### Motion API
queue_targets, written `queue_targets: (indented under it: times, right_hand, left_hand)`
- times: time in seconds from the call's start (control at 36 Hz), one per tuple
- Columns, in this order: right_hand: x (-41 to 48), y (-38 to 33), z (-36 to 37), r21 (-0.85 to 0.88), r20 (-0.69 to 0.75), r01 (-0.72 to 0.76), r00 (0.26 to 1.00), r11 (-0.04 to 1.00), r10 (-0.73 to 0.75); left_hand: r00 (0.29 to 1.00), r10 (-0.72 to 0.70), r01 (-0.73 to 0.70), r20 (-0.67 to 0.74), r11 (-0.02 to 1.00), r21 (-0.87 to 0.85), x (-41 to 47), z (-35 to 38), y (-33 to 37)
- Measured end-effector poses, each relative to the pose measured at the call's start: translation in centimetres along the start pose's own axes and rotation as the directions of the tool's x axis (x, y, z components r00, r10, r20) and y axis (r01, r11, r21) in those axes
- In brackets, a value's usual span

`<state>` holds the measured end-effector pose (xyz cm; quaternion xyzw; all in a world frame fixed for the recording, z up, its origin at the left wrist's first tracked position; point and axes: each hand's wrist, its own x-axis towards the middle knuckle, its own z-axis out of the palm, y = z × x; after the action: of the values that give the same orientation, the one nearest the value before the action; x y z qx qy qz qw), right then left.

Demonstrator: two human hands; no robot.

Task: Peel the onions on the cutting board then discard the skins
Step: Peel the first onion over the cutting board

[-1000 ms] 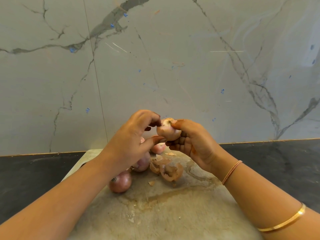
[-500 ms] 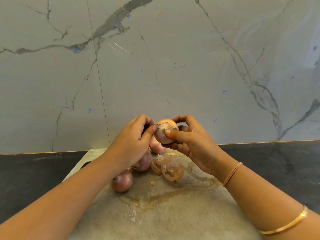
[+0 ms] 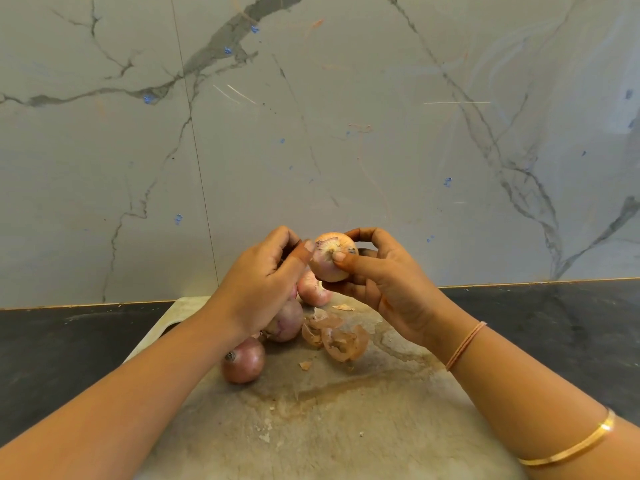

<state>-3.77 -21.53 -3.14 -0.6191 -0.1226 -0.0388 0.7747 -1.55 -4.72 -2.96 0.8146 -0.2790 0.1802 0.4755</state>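
Both hands were up over the cutting board, busy with one onion.

From where I stood, the veined marble wall (image 3: 346, 133) filled the back, with the dark counter (image 3: 554, 323) under it and the stained cutting board (image 3: 346, 427) lying on that. The right hand (image 3: 388, 285) cradled the raised onion (image 3: 329, 258) above the far end of the board, fingers wrapped behind it and thumb laid across its root end. The left hand (image 3: 258, 289), fingers curled in, nipped at that onion's left edge with its thumb tip. Three more onions (image 3: 243, 363) sat on the board beneath the left wrist, partly hidden, and a heap of loose skins (image 3: 341, 341) lay just to their right. A gold bangle (image 3: 568, 448) and a thin thread band (image 3: 465, 344) ringed the right forearm.
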Motion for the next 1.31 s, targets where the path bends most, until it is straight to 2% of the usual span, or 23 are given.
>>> queue_targets:
  times: [0.14, 0.28, 0.5, 0.69, 0.81, 1.31]
  right_hand:
    - [0.0, 0.1, 0.0, -0.033, -0.001, -0.004, 1.000, 0.999, 0.004]
    - [0.1, 0.1, 0.1, -0.037, 0.002, -0.003, 1.000, 0.999, 0.003]
    - [0.0, 0.1, -0.1, -0.037, 0.018, 0.016, 1.000, 0.999, -0.016]
    - [0.2, 0.0, -0.2, -0.065, 0.037, 0.016, 0.999, 0.998, -0.014]
    - [0.1, 0.0, -0.1, -0.097, 0.056, 0.003, 0.998, 0.995, 0.002]
    - [0.1, 0.0, 0.0, -0.150, 0.020, -0.014, 1.000, 0.989, 0.017]
  left_hand:
    - [0.997, 0.064, -0.070, 0.038, 0.985, 0.161, 0.1, 0.3, -0.5]
    - [0.997, 0.080, -0.081, 0.017, 0.979, 0.189, 0.0, 0.2, -0.5]
    - [0.996, 0.026, -0.008, -0.080, 0.976, 0.219, 0.6, -0.2, -1.2]
    - [0.995, 0.062, -0.054, -0.077, 0.993, 0.102, 0.2, -0.2, -0.6]
    - [0.999, 0.044, -0.044, 0.005, 0.999, -0.010, -0.2, 0.0, 0.0]
    - [1.000, -0.030, 0.029, -0.003, 0.994, -0.108, -0.2, -0.3, 0.1]
